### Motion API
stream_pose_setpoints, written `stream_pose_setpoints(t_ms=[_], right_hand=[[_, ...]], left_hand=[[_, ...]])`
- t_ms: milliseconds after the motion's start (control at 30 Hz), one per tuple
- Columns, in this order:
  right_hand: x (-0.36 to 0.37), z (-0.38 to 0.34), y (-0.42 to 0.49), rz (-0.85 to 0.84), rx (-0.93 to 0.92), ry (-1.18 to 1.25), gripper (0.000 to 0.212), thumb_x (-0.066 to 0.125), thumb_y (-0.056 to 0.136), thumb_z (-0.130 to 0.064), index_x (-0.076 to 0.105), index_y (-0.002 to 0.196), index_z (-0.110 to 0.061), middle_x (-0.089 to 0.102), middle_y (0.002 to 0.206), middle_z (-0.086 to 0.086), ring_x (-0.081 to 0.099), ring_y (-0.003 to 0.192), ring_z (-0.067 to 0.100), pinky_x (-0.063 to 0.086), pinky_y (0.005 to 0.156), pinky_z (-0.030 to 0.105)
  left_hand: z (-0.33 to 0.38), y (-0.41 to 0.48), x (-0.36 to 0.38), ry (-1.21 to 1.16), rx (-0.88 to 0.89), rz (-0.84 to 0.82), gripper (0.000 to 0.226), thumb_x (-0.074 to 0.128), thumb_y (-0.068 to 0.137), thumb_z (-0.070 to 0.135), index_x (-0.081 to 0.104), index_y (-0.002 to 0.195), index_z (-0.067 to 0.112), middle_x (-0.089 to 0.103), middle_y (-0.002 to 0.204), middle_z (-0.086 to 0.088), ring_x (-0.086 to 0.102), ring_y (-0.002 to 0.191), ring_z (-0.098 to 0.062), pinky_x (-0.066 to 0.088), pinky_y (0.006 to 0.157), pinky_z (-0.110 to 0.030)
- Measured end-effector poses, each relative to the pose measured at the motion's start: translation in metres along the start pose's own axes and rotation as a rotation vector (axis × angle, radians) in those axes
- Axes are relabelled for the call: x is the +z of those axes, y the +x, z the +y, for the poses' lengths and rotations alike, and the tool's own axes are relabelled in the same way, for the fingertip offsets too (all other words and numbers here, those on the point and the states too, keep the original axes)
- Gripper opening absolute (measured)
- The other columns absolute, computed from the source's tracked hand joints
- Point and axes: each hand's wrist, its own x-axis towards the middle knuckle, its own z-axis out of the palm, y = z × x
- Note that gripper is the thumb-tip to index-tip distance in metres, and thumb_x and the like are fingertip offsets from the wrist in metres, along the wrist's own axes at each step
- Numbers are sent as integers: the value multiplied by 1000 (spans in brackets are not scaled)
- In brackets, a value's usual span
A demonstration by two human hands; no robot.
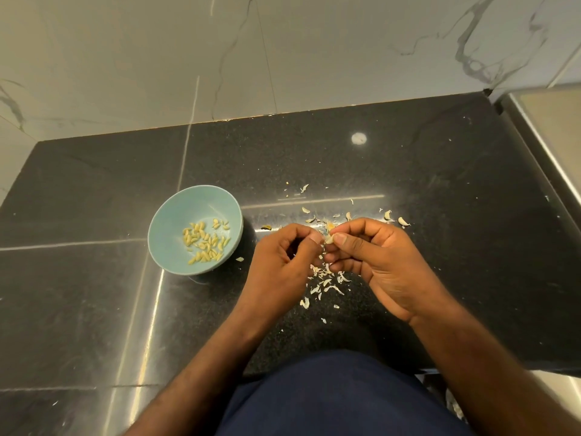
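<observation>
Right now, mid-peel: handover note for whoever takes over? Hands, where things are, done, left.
Left hand: thumb and fingers curled, pinching the clove.
Right hand: thumb and forefinger pinching the same clove, above the counter.
Done: a batch of peeled cloves lies in the blue bowl, left of the hands. Loose skins are scattered under and beyond the hands.
Left: finish this clove and drop it in the bowl, then likely the few unpeeled cloves just beyond the right hand.

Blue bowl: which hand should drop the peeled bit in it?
Probably the left. The left hand sits right beside the blue bowl, while the right hand is farther off and would have to cross over. Both pinch the clove now.
</observation>
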Motion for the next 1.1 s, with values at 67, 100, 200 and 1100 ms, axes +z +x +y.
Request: stream_pose_setpoints(t_ms=[67,100,200,1100], right_hand=[[0,1,-2,12,-14,-9,19,69,79,-15,70,96,-6,71,82,10,67,74,21,58,65,27],[0,1,-3,20,-25,-18,19,70,78,-15,70,95,-7,71,81,8,67,74,20,57,66,26],[0,4,-5,38,-68,-80,18,69,79,-14,71,96,-8,72,80,6,67,75,19,56,67,27],[16,33,-8,13,305,262,24,38,98,-4,61,99,0,69,95,20,70,84,26,61,77,32]], left_hand=[[0,-3,0,-60,-34,-14,19,55,100,21,72,95,14,72,79,-2,68,70,-15,55,62,-26],[1,-4,1,-83,-44,-25,19,56,100,21,72,98,12,72,80,-3,68,71,-15,55,63,-26],[2,-7,1,-147,-77,-61,14,63,95,18,72,101,10,73,79,-2,67,71,-11,54,63,-23],[-32,-36,6,-330,-438,209,30,36,96,10,54,73,12,55,62,-1,50,55,-11,40,51,-26]])
